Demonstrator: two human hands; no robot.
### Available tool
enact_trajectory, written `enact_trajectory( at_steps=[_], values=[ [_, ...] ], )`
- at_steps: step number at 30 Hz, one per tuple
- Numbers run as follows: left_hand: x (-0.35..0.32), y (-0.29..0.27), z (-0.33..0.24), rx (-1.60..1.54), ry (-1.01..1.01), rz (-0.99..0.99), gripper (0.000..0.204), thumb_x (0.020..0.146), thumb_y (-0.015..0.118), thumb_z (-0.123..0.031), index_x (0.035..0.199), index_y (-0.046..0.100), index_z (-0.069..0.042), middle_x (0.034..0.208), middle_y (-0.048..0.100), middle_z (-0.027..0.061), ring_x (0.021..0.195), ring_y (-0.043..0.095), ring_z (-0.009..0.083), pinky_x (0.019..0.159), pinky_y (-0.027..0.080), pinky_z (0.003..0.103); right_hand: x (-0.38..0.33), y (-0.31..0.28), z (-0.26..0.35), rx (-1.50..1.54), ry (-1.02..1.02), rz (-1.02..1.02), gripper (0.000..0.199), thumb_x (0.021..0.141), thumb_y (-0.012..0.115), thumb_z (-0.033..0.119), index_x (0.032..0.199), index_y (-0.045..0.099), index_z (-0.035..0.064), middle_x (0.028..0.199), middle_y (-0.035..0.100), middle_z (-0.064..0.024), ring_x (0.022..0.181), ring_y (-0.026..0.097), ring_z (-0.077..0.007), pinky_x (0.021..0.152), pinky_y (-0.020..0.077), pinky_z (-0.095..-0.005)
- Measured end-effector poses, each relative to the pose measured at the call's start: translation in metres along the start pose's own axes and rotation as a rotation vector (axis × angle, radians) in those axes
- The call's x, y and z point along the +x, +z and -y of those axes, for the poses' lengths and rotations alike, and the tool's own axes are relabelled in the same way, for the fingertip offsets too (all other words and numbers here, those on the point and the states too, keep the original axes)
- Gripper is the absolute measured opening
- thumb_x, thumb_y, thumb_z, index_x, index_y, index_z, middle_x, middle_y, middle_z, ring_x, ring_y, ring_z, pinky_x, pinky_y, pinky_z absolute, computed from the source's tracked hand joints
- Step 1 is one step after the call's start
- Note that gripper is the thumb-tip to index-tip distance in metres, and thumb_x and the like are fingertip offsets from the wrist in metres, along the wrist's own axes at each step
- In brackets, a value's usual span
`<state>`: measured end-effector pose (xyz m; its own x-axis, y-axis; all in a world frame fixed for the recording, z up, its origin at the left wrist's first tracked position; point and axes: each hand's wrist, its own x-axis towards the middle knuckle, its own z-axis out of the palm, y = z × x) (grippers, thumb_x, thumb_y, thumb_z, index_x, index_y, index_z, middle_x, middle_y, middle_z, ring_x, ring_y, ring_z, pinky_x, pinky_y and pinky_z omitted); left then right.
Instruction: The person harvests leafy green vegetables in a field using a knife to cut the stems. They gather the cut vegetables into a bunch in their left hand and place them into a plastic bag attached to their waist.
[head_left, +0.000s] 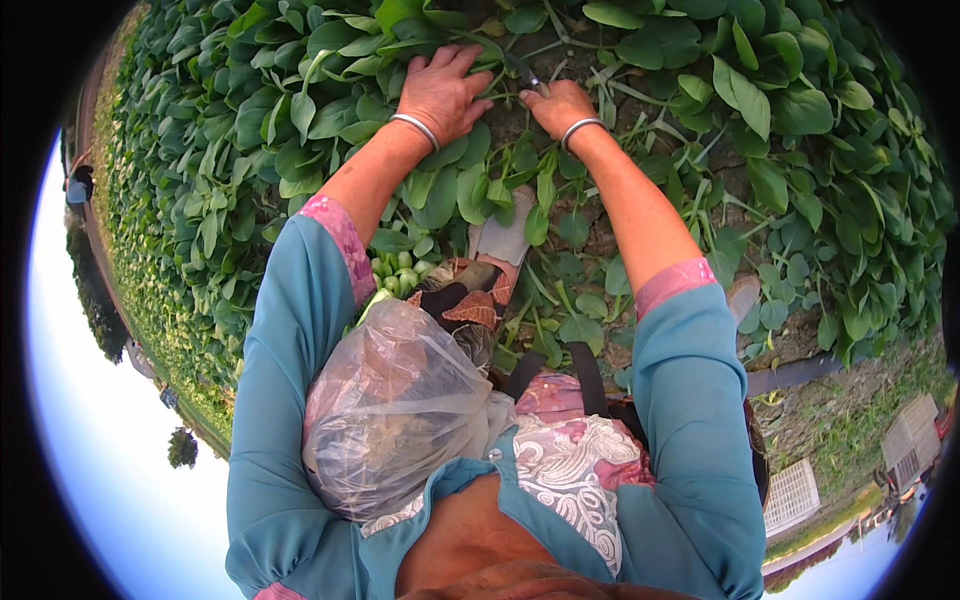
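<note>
My left hand (pixel 445 92), with a metal bangle at the wrist, rests on the leafy greens (pixel 340 75) at the top middle. Its fingers are spread over the leaves and stalks, and none of them closes round a plant. To its right, my right hand (pixel 562 108) is closed round the handle of a small knife (pixel 526 74). The dark blade points up and left, low among the stems near my left fingertips; leaves partly cover it. Below my left forearm lies a bunch of pale green stalks (pixel 400 272), beside my leg.
A clear plastic bag (pixel 400 410) bulges at my lap. My grey shoe (pixel 505 228) stands among small plants and loose stems on the soil. White plastic crates (pixel 793 497) sit at the lower right. Dense greens (pixel 800 110) grow on both sides. Far left, a person (pixel 80 184) is visible.
</note>
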<state>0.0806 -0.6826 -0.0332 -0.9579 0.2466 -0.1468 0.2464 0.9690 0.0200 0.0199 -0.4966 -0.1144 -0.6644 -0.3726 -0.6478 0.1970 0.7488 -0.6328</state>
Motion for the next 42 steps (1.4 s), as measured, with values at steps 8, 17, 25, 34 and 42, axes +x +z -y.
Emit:
enact_trajectory(
  at_steps=[8,17,25,34,42],
  values=[
    [-0.003,0.004,0.002,-0.009,0.024,-0.088,0.035,0.073,0.075,-0.036,0.103,0.070,-0.019,0.133,0.054,0.0053,0.122,0.047,0.0243,0.086,0.043,0.047,-0.020,-0.007,0.033,-0.220,0.012,-0.050,0.038,0.089,0.059,0.037,0.106,0.071,0.0054,0.111,0.068,-0.0188,0.106,0.064,-0.0359,0.090,0.0511,-0.0436],
    [-0.006,0.004,-0.002,0.001,0.008,-0.065,0.037,0.074,0.074,-0.034,0.107,0.069,-0.018,0.134,0.053,0.0051,0.123,0.047,0.0258,0.088,0.042,0.048,-0.018,-0.005,0.040,-0.274,-0.021,-0.039,0.035,0.090,0.058,0.034,0.109,0.071,0.0075,0.115,0.067,-0.0168,0.109,0.064,-0.0346,0.092,0.0511,-0.0428],
    [-0.003,0.000,-0.010,-0.030,-0.072,-0.029,0.036,0.073,0.075,-0.033,0.106,0.071,-0.017,0.133,0.054,0.0036,0.121,0.047,0.0271,0.090,0.041,0.048,-0.001,-0.005,0.041,-0.113,0.092,0.087,0.039,0.086,0.061,0.031,0.117,0.068,0.0076,0.122,0.065,-0.0171,0.114,0.062,-0.0342,0.095,0.0496,-0.0426],
    [-0.002,-0.017,-0.020,-0.124,-0.148,-0.139,0.036,0.073,0.076,-0.039,0.099,0.075,-0.013,0.123,0.059,0.0052,0.115,0.050,0.0279,0.089,0.040,0.044,-0.027,0.016,0.007,0.023,0.009,-0.036,0.044,0.082,0.066,0.040,0.104,0.070,0.0016,0.107,0.068,-0.0212,0.103,0.064,-0.0377,0.088,0.0506,-0.0430],
    [-0.016,-0.051,-0.045,-0.352,-0.134,-0.353,0.034,0.073,0.079,-0.028,0.100,0.073,-0.008,0.114,0.060,0.0066,0.106,0.051,0.0279,0.091,0.040,0.039,-0.048,-0.007,-0.014,0.793,-0.229,-0.259,0.039,0.079,0.078,0.036,0.086,0.067,-0.0002,0.068,0.064,-0.0088,0.054,0.055,-0.0176,0.052,0.0465,-0.0313]
  ],
)
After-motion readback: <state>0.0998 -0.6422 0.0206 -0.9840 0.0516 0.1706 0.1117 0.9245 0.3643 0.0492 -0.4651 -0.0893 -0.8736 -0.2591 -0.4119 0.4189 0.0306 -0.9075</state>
